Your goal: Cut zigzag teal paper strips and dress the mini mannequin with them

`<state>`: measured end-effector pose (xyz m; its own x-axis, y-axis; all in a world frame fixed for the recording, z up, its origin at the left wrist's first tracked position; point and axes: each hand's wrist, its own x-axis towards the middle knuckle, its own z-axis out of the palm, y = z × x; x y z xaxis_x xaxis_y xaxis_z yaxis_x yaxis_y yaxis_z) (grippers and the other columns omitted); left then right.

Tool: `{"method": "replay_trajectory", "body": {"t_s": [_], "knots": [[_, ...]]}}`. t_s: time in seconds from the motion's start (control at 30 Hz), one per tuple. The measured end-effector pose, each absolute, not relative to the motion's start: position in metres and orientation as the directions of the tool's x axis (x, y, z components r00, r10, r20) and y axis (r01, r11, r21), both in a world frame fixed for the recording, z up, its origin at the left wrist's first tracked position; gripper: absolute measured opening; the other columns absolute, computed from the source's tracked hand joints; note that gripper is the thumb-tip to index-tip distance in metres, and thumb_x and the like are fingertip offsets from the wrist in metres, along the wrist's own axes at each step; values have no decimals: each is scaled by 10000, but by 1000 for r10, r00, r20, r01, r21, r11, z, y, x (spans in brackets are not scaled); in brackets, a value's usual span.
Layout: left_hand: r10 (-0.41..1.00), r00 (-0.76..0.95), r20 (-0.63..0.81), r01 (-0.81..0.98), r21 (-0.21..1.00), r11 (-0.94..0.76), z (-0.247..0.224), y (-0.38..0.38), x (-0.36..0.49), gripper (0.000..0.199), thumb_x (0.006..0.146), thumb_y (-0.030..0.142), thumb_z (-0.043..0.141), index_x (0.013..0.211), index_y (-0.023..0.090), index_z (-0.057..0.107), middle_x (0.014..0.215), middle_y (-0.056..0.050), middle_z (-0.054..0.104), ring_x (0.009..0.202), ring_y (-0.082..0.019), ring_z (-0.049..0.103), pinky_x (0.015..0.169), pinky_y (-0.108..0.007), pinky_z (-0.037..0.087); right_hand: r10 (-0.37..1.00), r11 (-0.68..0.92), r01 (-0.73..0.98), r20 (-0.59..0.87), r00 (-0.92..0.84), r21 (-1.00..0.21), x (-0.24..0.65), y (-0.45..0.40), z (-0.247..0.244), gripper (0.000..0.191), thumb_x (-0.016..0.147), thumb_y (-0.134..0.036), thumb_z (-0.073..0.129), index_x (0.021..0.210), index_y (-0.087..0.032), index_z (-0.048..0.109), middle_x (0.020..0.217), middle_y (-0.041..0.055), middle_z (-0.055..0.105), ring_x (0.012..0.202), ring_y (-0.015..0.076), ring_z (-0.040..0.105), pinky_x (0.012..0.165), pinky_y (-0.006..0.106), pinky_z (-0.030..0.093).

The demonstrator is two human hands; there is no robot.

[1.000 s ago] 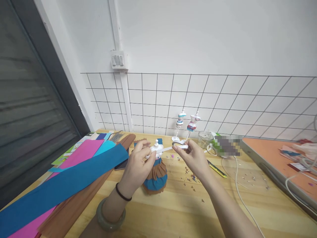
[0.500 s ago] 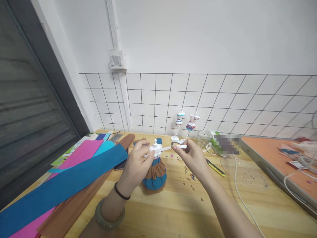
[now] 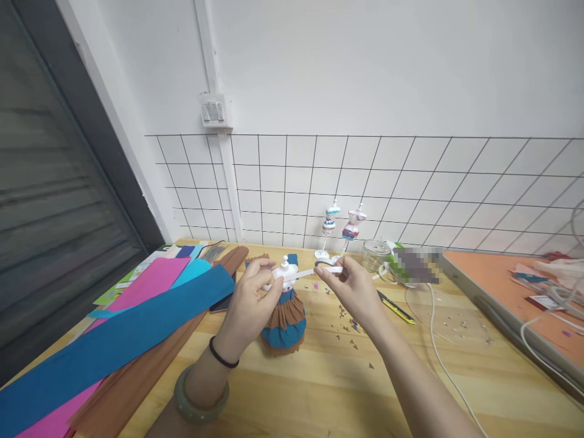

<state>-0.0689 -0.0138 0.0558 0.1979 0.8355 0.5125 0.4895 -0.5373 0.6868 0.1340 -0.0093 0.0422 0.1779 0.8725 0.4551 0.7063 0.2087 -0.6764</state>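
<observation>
White strip [image 3: 303, 275], left hand [image 3: 250, 298] to right hand [image 3: 356, 291]; transparent jar [image 3: 375, 257], contents indistinct

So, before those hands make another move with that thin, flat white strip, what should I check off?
1. Left hand grips the thin, flat white strip: ok, between thumb and fingers.
2. Right hand grips it too: ok, thumb and fingers pinch it.
3. Strip straight between the hands: ok.
4. Small white mannequin in a gathered brown-and-blue skirt upright: ok.
5. Wooden tabletop free of loose bits: not ok, small coloured scraps lie near the right forearm.
6. Yellow-and-black cutter knife with blade retracted: cannot tell.
</observation>
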Motion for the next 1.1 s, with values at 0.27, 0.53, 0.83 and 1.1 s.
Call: {"method": "replay_trajectory", "body": {"t_s": [0.27,0.53,0.83,1.1], "knots": [[830,190,525,514,667,-540,58,-15,-69,279,818,238,465,544,186,481,1054,-71,538,1060,-200,511,883,-333,407,875,210,708,453,172,-674,133,-8,41,395,736,-567,534,629,-228,363,510,-59,393,485,133,381,454,228,285],[834,192,517,512,673,-534,58,-15,-69,281,821,241,462,547,183,474,1048,-73,535,1052,-194,513,881,-330,404,873,210,708,455,174,-675,133,-7,42,398,737,-576,528,628,-229,365,511,-64,372,486,136,379,458,230,286],[842,183,508,480,701,-528,58,-15,-68,279,813,249,468,542,184,482,1043,-74,543,1051,-194,517,818,-292,465,873,209,704,454,178,-679,132,-8,42,399,737,-574,527,625,-230,357,501,-62,394,476,133,383,453,229,289],[839,179,514,468,705,-532,58,-15,-67,277,807,245,472,537,183,486,1031,-78,548,1025,-199,536,796,-304,480,871,217,700,459,176,-680,133,-6,40,383,739,-565,529,638,-226,384,508,-54,410,488,134,391,447,223,297]]}}
